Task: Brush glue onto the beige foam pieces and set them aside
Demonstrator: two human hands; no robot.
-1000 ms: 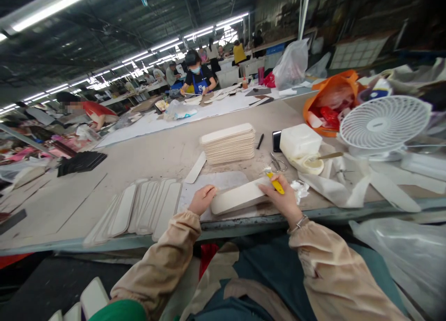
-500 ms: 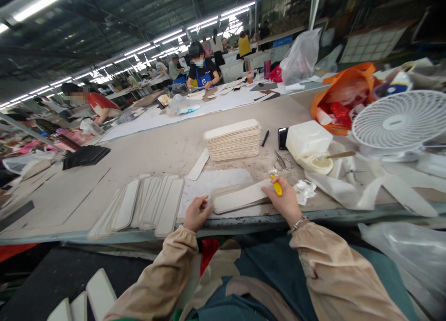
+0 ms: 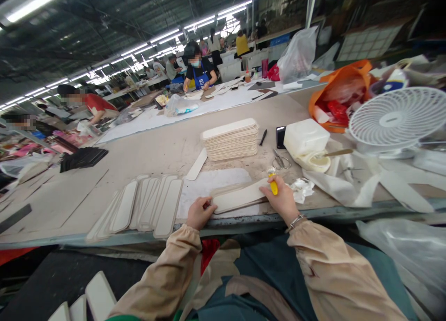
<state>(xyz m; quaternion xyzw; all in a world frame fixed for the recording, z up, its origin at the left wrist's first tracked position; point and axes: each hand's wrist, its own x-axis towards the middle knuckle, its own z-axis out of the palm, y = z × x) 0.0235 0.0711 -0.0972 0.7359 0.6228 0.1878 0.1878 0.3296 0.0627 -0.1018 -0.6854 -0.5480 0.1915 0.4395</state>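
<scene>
A long off-white panel (image 3: 240, 198) with rounded corners lies on a low stack of similar pieces, over a white sheet (image 3: 230, 177). At its left end, my left hand (image 3: 201, 212) is closed, with the fingertips gripping the edge. My right hand (image 3: 283, 201) is closed around a small tool with a yellow handle (image 3: 273, 187). The tool's pale tip points away from me, and I cannot make out its kind. Fingers of this same hand also touch the panel's right end. To the left, several like panels (image 3: 169, 207) lie fanned and overlapping.
Beyond the sheet stands a tall stack of panels (image 3: 230, 142). Scissors (image 3: 280, 160), a black pen (image 3: 263, 137), a phone (image 3: 280, 137), a white container (image 3: 306, 137) and crumpled paper (image 3: 301, 190) lie to the right, near a white fan (image 3: 393, 119). Co-workers (image 3: 200, 72) work across the table.
My left hand has moved slightly right and its fingers now meet the panel's left end. My right hand keeps the yellow-handled tool at the right end. The view has shifted slightly.
</scene>
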